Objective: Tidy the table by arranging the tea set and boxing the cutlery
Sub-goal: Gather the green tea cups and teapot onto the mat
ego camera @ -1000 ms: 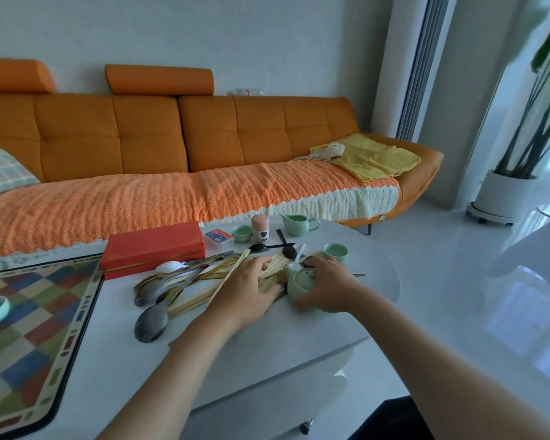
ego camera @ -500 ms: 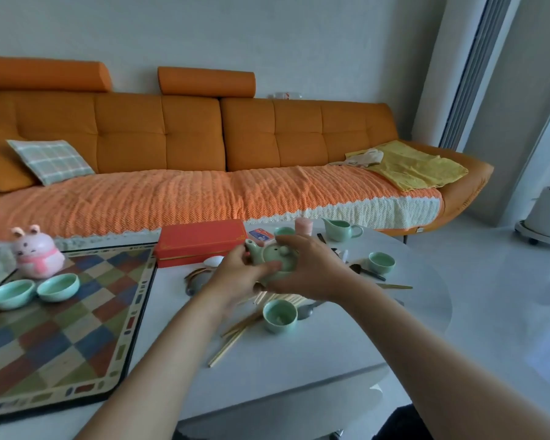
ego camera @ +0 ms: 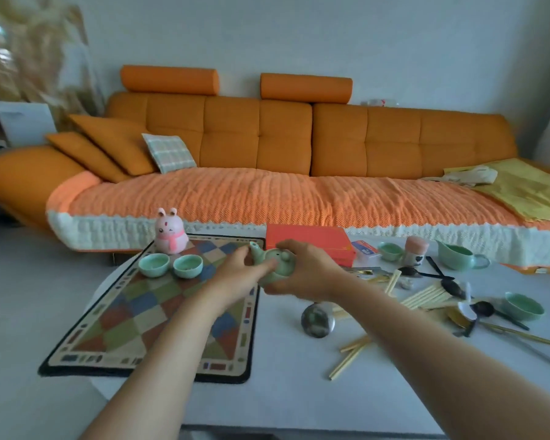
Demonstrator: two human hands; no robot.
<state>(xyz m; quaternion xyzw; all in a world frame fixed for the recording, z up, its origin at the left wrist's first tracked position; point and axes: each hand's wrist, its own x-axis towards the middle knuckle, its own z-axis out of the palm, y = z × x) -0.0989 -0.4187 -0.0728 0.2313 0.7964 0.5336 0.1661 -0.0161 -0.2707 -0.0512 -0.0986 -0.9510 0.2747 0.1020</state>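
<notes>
Teapot (ego camera: 275, 265) gripped between both hands, left hand (ego camera: 235, 274) and right hand (ego camera: 308, 271) fingers wrapped round body, held above mat (ego camera: 134, 312) edge. Risks: lid sliding off if tilted; clipping two cups (ego camera: 170, 265) left of fingers on set-down.

You're in a home living room, long orange sofa (ego camera: 299, 147) against a plain wall, checked cushion (ego camera: 169, 153) (pale green), knitted throw (ego camera: 267, 198), low white table (ego camera: 283, 392) before you, dried grass (ego camera: 29, 42) in the corner.
</notes>
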